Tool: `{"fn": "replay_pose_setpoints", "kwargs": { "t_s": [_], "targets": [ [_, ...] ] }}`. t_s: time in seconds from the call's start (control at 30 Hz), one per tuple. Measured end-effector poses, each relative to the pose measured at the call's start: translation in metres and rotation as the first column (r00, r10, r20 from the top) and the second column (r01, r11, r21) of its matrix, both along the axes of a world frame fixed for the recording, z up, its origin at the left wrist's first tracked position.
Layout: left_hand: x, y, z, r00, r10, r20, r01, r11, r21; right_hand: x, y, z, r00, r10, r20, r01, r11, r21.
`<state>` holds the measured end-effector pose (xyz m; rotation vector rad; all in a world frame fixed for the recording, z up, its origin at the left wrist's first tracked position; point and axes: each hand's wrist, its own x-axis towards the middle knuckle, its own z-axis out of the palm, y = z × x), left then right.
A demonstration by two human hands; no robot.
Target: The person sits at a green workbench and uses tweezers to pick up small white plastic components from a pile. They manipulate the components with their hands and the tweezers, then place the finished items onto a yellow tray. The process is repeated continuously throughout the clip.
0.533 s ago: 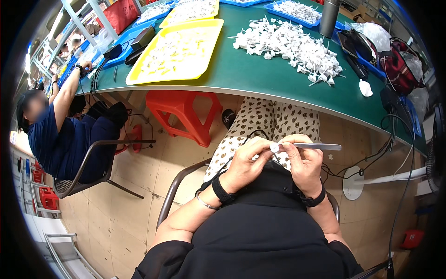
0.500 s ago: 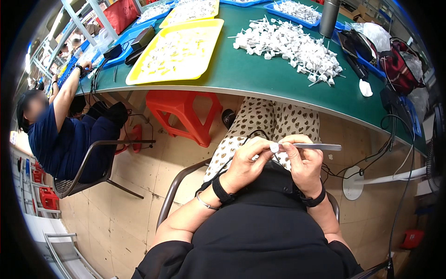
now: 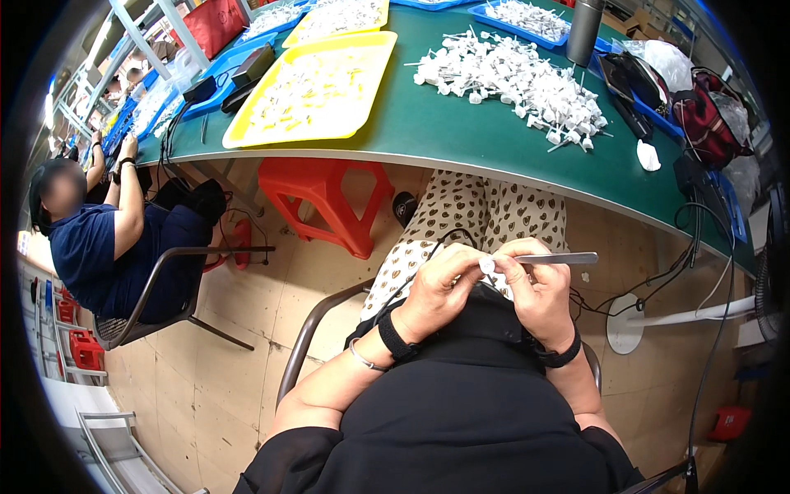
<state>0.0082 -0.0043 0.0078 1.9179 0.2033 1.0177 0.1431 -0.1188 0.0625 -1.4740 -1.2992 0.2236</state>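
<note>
Above my lap, my left hand (image 3: 436,288) pinches a small white plastic piece (image 3: 487,266) with a round end between thumb and fingertips. Close against it, my right hand (image 3: 543,290) is closed round slim metal tweezers (image 3: 568,258); their blunt end sticks out to the right. The tips of the tweezers are hidden by my fingers at the white piece. On the green table (image 3: 411,119) ahead lies a heap of similar white pieces (image 3: 514,82) with thin stems.
A yellow tray (image 3: 374,90) of small parts sits left of the heap. A grey flask (image 3: 583,33) stands behind it, with bags (image 3: 712,115) at the right. Under the table is a red stool (image 3: 329,202). A co-worker (image 3: 107,239) sits at left; cables (image 3: 687,247) hang at right.
My hands stay almost in place; the tweezers have shifted slightly left and up. The co-worker's near arm has drawn back from the table.
</note>
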Motion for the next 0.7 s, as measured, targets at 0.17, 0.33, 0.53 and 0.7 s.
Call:
{"fn": "replay_pose_setpoints", "kwargs": {
  "t_s": [0.17,0.33,0.53,0.7],
  "targets": [
    [-0.003,-0.004,0.0,0.999,-0.047,-0.023,0.048,0.998,0.033,0.003,-0.009,0.021,0.989,0.04,-0.142,-0.064,0.984,-0.168],
    [-0.003,0.002,0.004,1.0,-0.016,0.017,0.015,0.998,0.066,0.003,-0.008,0.014,0.973,0.032,-0.227,-0.05,0.996,-0.072],
    [-0.005,0.002,0.012,0.988,0.148,0.041,-0.153,0.968,0.198,0.005,-0.008,0.017,0.93,0.003,-0.368,0.052,0.989,0.138],
    [-0.006,0.002,0.017,0.966,0.258,0.025,-0.247,0.889,0.384,0.007,-0.007,0.01,0.908,0.018,-0.418,0.031,0.993,0.111]
  ]
}}
